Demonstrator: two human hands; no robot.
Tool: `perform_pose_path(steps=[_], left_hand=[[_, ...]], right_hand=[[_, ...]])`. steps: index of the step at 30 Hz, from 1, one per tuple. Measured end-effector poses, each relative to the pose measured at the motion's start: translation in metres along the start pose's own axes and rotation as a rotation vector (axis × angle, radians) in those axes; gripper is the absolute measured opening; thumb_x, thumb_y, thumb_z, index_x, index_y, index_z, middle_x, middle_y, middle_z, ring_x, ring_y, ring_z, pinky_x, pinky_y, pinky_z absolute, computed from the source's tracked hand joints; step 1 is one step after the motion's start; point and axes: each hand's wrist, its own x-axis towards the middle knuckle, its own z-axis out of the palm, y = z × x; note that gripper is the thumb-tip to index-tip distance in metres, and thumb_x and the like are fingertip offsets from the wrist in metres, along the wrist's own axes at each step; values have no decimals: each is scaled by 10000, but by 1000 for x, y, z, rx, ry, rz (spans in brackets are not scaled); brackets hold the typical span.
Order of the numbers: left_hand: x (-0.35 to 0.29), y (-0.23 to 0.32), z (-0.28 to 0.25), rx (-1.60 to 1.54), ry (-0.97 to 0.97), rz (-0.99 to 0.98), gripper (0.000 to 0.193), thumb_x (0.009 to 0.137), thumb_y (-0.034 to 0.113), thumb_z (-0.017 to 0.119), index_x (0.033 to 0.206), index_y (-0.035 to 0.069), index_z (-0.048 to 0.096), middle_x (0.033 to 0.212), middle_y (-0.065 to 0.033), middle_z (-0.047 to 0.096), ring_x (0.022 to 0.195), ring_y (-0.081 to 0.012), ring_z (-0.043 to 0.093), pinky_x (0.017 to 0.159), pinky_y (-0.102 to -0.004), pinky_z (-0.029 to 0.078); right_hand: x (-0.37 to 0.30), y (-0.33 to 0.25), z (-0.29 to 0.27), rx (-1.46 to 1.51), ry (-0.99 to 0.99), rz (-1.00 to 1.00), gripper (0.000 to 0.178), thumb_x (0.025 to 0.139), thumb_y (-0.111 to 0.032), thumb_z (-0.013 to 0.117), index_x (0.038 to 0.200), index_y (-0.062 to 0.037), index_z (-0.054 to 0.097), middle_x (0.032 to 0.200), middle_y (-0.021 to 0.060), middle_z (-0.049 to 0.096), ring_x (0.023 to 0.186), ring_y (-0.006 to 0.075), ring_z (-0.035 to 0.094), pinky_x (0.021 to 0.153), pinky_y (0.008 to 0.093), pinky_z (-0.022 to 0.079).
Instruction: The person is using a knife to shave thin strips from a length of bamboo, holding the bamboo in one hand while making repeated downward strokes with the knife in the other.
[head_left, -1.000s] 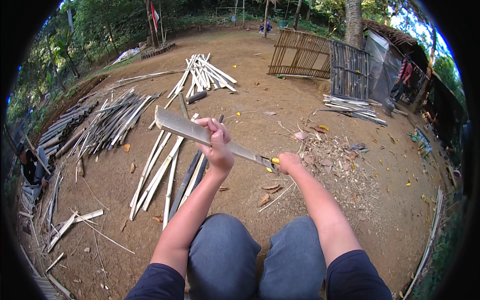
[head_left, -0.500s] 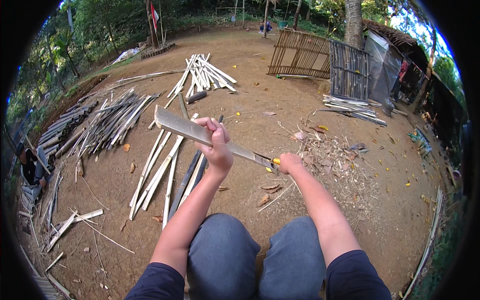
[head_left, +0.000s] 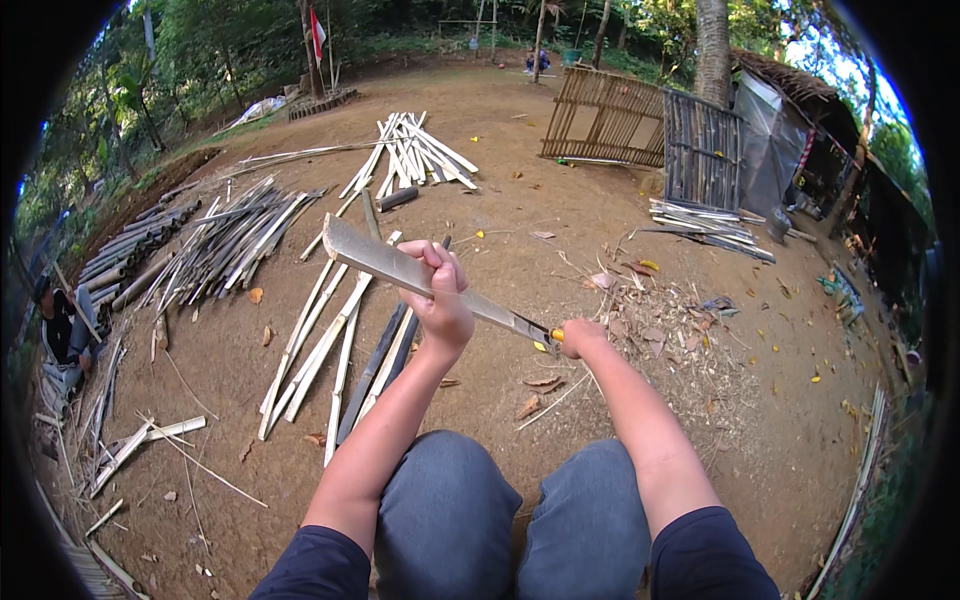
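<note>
A machete (head_left: pixel 378 262) with a broad, worn metal blade is held across in front of me above my knees. Its squared tip points to the upper left. The yellow handle end is in my right hand (head_left: pixel 582 338), closed around it. My left hand (head_left: pixel 444 310) is closed about the middle of the blade, fingers curled over its far side and the thumb along the near face. Beyond and below the blade, split bamboo strips (head_left: pixel 318 352) lie on the brown dirt ground.
Further piles of bamboo strips (head_left: pixel 420 150) and dark bamboo poles (head_left: pixel 225 235) lie ahead and to the left. A person (head_left: pixel 65 325) sits at the far left edge. Wood shavings and dry leaves (head_left: pixel 660 330) cover the ground at right. Bamboo panels (head_left: pixel 702 150) stand near a hut (head_left: pixel 775 110).
The machete and my left hand have shifted slightly to the right. Both hands keep their hold. The view has tilted a little, and the seated person at the left shows more fully.
</note>
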Motion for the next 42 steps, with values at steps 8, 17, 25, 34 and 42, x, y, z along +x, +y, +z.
perform_pose_path(steps=[8,17,25,34,42], left_hand=[[1,-2,0,1,-7,7,153,881,27,435,966,98,328,706,-10,337,537,-71,286,465,-242,251],[0,-1,-1,1,-13,27,141,896,36,423,961,101,316,689,-11,328,519,-70,277,453,-245,245],[3,-1,1,3,-3,29,138,890,42,419,957,99,313,684,-14,327,507,-70,273,442,-247,238],[33,-22,-27,32,38,42,129,868,36,397,957,113,347,679,1,353,496,-64,297,421,-233,255],[92,-57,-49,178,-41,27,86,841,58,358,878,116,305,599,-4,292,467,-110,289,398,-292,254]], right_hand=[[2,-1,1,15,-34,21,394,847,-198,646,1225,-88,648,1236,139,680,1156,288,654,960,413,524],[-3,-7,-1,-5,-28,61,344,828,-202,701,1156,-100,727,1225,93,702,1141,234,672,948,359,536],[4,-3,2,-1,-19,56,396,829,-205,674,1205,-80,682,1222,120,696,1142,266,669,952,385,530],[24,15,-10,-32,-75,126,451,769,-264,767,1186,-104,714,1249,116,690,1158,278,661,958,432,529],[62,63,40,105,87,164,492,843,-210,700,1318,-106,624,1289,174,656,1200,284,639,990,466,508]])
